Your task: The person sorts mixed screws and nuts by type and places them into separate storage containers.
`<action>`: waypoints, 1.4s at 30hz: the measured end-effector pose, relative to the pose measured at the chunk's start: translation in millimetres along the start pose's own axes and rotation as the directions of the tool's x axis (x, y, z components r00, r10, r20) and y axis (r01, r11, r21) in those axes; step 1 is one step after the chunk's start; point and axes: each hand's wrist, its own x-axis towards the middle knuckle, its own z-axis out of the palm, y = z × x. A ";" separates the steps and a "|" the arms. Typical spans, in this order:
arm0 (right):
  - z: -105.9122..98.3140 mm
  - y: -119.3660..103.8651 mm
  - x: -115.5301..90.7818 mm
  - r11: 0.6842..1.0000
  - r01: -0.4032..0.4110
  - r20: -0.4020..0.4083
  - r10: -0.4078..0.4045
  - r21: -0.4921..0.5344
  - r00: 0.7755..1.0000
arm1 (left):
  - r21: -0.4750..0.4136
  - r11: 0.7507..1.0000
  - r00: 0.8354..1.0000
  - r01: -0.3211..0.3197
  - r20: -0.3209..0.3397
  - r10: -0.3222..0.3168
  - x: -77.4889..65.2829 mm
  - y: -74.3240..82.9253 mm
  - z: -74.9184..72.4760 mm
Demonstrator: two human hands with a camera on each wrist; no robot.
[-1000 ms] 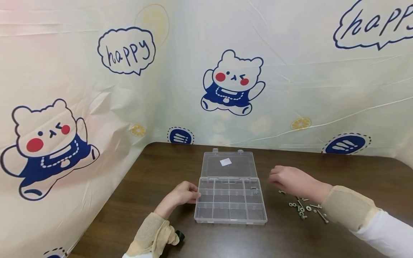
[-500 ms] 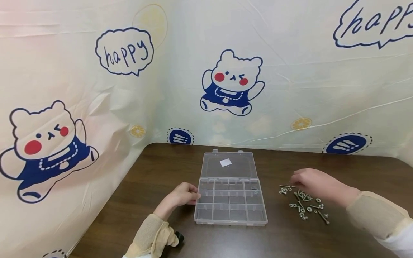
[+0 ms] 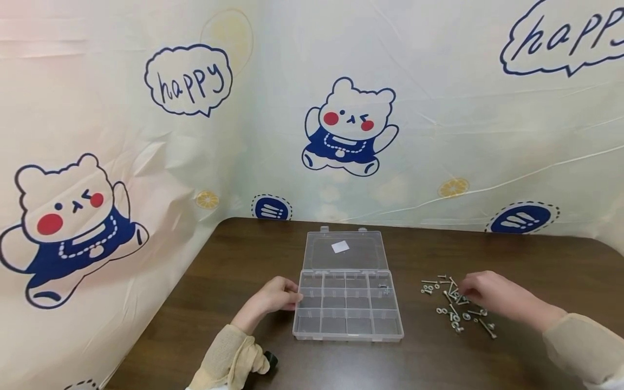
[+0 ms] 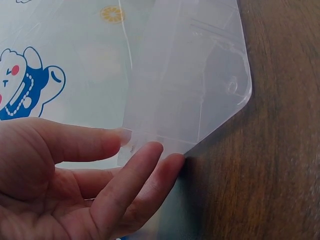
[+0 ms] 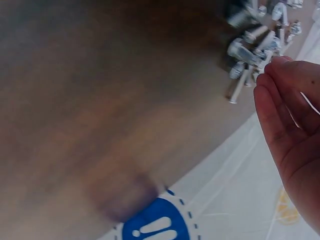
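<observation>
A clear plastic compartment box (image 3: 347,337) lies on the table with its lid (image 3: 361,254) folded back. My left hand (image 3: 275,294) grips the box's left side; in the left wrist view, the thumb is at the rim and the fingers lie against the outer wall. Small metal hardware (image 3: 383,286) sits in the back right compartment. To the right of the box, screws, nuts and washers (image 3: 455,311) are scattered in a loose pile. Over the pile's right edge is my right hand (image 3: 492,295), fingertips close together right at the screws (image 5: 245,82), nothing visible held.
The dark wooden table (image 3: 361,368) meets a printed cloth backdrop (image 3: 419,108) behind and at the left. A white label (image 3: 340,247) lies on the lid. A small black object (image 3: 271,359) shows by the left wrist.
My right hand has moved from beside the box rightward and nearer to me, over the hardware pile, uncovering more screws. The left hand keeps its place on the box.
</observation>
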 end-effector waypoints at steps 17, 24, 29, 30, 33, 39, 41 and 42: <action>10.8 2.8 3.4 0.999 -0.041 0.030 0.040 0.014 0.999 | 0.023 1.000 1.000 0.008 -0.005 -0.007 -2.4 3.5 0.4; 14.2 -2.1 5.3 0.999 -0.043 -0.009 0.043 -0.008 0.999 | 0.005 1.000 1.000 -0.013 0.001 0.013 -4.0 3.4 0.2; 18.5 -4.8 3.7 0.998 -0.058 -0.044 0.057 -0.016 0.997 | 0.001 1.000 1.000 -0.015 0.000 0.015 -4.4 1.9 0.4; 18.3 -5.3 3.4 0.998 -0.060 -0.051 0.059 -0.015 0.997 | 0.003 1.000 1.000 -0.012 0.000 0.012 -4.2 1.8 0.4; 15.6 -4.2 4.4 1.000 -0.013 -0.125 0.010 -0.027 0.992 | -0.004 1.000 1.000 -0.014 0.007 0.014 -3.8 1.8 -0.2; -1.7 -8.3 14.8 0.993 0.090 -0.309 -0.108 -0.073 0.945 | -0.020 0.999 0.999 -0.025 0.022 0.026 -3.3 1.7 -0.8; -9.4 -13.5 19.9 0.994 0.096 -0.334 -0.111 -0.061 0.936 | -0.019 0.999 0.999 -0.027 0.024 0.027 -2.8 1.0 -0.9; -12.2 -16.0 22.9 0.992 0.108 -0.361 -0.126 -0.071 0.924 | -0.019 0.999 0.999 -0.027 0.023 0.028 -2.7 0.6 -0.8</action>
